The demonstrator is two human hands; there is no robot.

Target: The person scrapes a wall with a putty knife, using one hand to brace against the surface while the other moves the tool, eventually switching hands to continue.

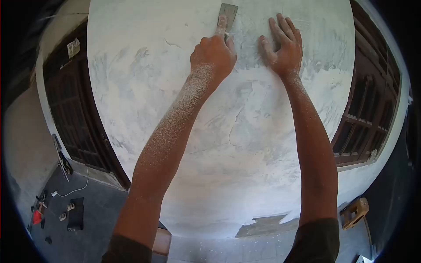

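My left hand (213,53) is closed around a putty knife (228,15) near the top of the view. One finger is stretched up along its flat metal blade, which lies against the wall (210,118). To the right of it, my right hand (286,47) rests on the wall with its fingers spread and nothing in it. The wall is coated in patchy white and grey, with fine cracks and rough spots. Pale dust covers both hands and the left forearm most heavily. The knife's handle is mostly hidden by my left hand.
A dark wooden door (74,109) stands to the left, and a dark-framed window (366,105) to the right. On the floor lie a white cable (79,189), sandals (70,206), a dark mat (76,215) and a red item (37,217). A wooden stool (356,212) sits at lower right.
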